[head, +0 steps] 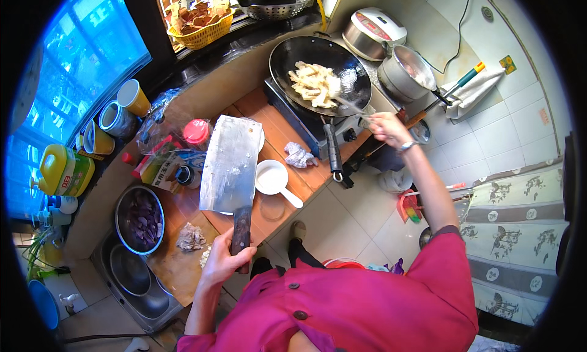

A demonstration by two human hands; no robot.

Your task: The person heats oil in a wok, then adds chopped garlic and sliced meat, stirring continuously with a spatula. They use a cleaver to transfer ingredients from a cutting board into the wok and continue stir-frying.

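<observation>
My left hand (224, 256) grips the dark wooden handle of a broad Chinese cleaver (233, 164), held blade outward above the counter. Whitish residue smears the blade. With my right hand (389, 129) I hold the thin handle of a metal spatula (349, 105); its head reaches into a black wok (355, 83). Pale sliced food (312, 83) lies heaped in the wok, which rests on a gas stove (298, 122). The wok's dark handle (333, 152) points towards me. Below the cleaver, a wooden cutting board (176, 278) bears a small pile of sliced meat (191, 237) and chopped white bits.
A bowl of purple slices (140, 219) stands beside the sink (137, 278). On the counter are a white ladle-like cup (271, 176), a crumpled cloth (299, 154) and a red-lidded jar (197, 132). A saucepan (406, 74) and a rice cooker (373, 33) stand right of the wok.
</observation>
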